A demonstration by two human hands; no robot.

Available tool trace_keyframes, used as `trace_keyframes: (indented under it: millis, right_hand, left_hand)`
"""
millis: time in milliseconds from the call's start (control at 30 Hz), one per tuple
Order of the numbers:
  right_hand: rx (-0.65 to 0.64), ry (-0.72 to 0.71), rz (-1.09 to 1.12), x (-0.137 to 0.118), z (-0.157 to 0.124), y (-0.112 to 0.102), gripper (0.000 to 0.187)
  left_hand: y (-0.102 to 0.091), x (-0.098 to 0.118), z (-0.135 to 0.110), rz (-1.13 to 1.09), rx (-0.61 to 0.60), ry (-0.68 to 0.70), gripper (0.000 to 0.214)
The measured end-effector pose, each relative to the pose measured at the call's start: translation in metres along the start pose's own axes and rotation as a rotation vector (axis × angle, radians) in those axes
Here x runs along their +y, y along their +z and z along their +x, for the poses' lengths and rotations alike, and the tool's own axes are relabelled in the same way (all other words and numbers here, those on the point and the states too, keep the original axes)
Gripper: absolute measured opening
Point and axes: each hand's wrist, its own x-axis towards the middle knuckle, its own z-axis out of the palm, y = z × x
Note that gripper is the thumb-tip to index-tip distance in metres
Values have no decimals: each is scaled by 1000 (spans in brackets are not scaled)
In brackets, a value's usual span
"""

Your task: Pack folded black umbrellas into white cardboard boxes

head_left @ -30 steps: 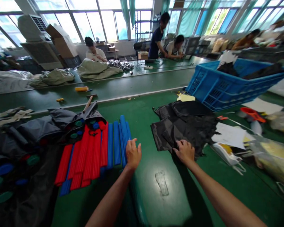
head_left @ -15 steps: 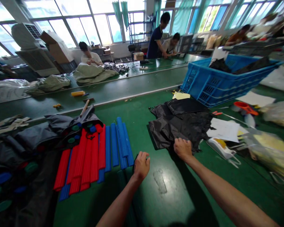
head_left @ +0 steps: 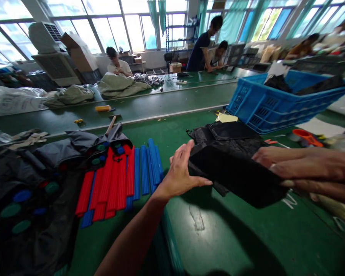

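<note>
Just then, a folded black fabric bundle (head_left: 235,176), matte and soft-edged, hung above the green workbench (head_left: 218,237), its left end against the open, spread left hand (head_left: 179,172), its right end clasped by the right hand (head_left: 307,168).

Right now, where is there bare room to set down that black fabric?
Bare green bench top lies below the held black fabric, right of the red and blue ribbed plastic rods. Crowded: around those rods, and beyond, by the blue plastic crate.
</note>
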Motion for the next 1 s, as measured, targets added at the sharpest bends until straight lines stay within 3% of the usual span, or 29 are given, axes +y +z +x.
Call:
trace_keyframes:
  millis: [67,100,133,200,267,300,367,433,533,600,667,733,833,1000]
  right_hand:
    - [-248,-92,124,1,25,3,44]
    - [-297,-111,152,2,39,9,45]
    - [-251,-105,130,3,54,17,47]
    - [-5,-69,-52,3,76,41,55]
    - [215,-39,-240,1,84,77,57]
    - [248,-45,-258,-2,81,99,54]
    - [141,-91,-127,-10,62,152,44]
    - [-99,-100,-45,-18,31,213,39]
    - [-433,30,-122,-24,-22,296,46]
    - [-591,128,-154,-24,-48,332,51]
    - [-647,183,-167,-23,-59,351,53]
    - [-652,208,-160,-22,-58,355,52]
    - [-632,268,-95,-28,-42,353,48]
    - [-458,394,443,-56,-10,363,41]
  left_hand:
    - [-5,-3,8,-221,-126,-125,51]
    - [-4,-10,12,-350,-161,-226,40]
    - [-2,-19,14,-465,-151,-333,36]
    - [8,-42,20,-582,-15,-496,37]
    - [19,-71,28,-540,155,-571,37]
    - [23,-86,32,-491,214,-594,35]
    - [27,-115,41,-376,293,-631,30]
    - [24,-142,47,-240,360,-665,25]
    - [14,-169,46,11,455,-693,20]
    - [6,-179,36,184,525,-691,27]
    - [-1,-182,23,321,591,-678,37]
    - [-7,-181,8,490,613,-689,45]
    - [-13,-180,-6,756,545,-743,49]
    - [-28,-186,-11,846,506,-823,45]
